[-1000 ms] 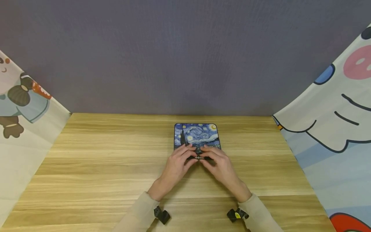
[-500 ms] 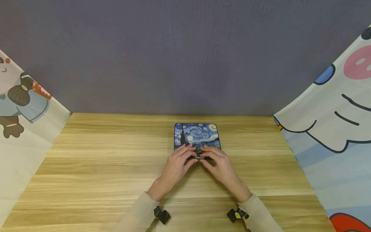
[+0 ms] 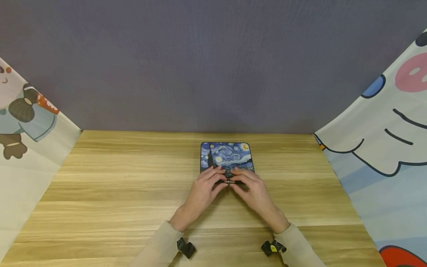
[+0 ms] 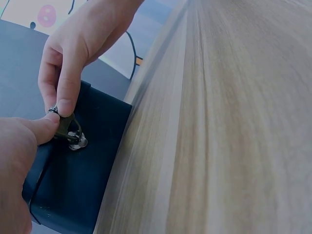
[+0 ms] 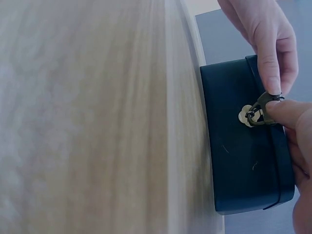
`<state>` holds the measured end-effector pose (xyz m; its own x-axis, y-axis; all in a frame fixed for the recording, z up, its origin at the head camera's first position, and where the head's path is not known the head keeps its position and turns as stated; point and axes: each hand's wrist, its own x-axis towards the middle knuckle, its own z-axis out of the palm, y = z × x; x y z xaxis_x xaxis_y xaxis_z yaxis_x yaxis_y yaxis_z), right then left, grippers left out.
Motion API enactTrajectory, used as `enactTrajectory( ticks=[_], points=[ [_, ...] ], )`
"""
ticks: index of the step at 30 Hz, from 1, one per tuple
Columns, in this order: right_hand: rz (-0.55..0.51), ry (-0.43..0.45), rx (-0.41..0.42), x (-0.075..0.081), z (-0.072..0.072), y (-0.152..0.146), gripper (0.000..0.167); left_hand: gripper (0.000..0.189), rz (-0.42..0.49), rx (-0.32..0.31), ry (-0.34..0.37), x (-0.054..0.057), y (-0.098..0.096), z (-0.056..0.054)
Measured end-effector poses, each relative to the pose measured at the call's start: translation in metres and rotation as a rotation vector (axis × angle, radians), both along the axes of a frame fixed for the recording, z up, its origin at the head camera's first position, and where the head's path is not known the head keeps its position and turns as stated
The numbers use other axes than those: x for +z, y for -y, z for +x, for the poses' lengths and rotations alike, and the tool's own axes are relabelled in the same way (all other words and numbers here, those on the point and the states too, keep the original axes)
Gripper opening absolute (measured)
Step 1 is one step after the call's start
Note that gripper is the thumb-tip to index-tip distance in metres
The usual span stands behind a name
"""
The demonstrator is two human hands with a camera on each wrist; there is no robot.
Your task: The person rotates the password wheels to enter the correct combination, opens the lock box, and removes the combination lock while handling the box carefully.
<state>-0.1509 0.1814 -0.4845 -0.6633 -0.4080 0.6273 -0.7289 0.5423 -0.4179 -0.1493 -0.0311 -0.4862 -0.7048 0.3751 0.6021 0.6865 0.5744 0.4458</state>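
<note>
A box [image 3: 227, 154] with a swirling blue night-sky picture on its lid rests at the back middle of the table. Its dark front [image 5: 239, 165] carries a flower-shaped gold plate [image 5: 243, 116] with a bronze-coloured metal latch [image 5: 263, 101] hooked at it. From the left, my left hand [image 3: 204, 185] pinches the latch between thumb and finger, its other fingers near the lid's front edge. Mirroring it from the right, my right hand [image 3: 251, 187] also pinches the latch. In both wrist views the thumbs nearly meet, hiding part of the metal.
The wooden table [image 3: 116, 193] ends at a grey-purple backdrop [image 3: 200, 66] close behind the box. Cartoon-print curtains [image 3: 377, 148] flank it on both sides. Small black devices [image 3: 186, 247] sit at the sleeve cuffs.
</note>
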Motion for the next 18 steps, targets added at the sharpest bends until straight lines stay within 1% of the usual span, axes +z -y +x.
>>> enactTrajectory(
  ticks=[7,11,18],
  points=[
    [0.003,0.018,-0.006,-0.0002,0.0003,0.0000,0.025,0.014,-0.011,0.005,0.011,0.0010,0.0003,0.0006],
    [0.001,0.011,-0.004,-0.0002,0.0001,0.0002,0.026,0.014,-0.012,0.008,0.021,0.0014,0.0003,0.0008],
    [-0.005,-0.007,0.004,0.0004,-0.0004,0.0003,0.028,0.015,-0.007,0.001,-0.004,0.0011,0.0002,0.0004]
  ],
)
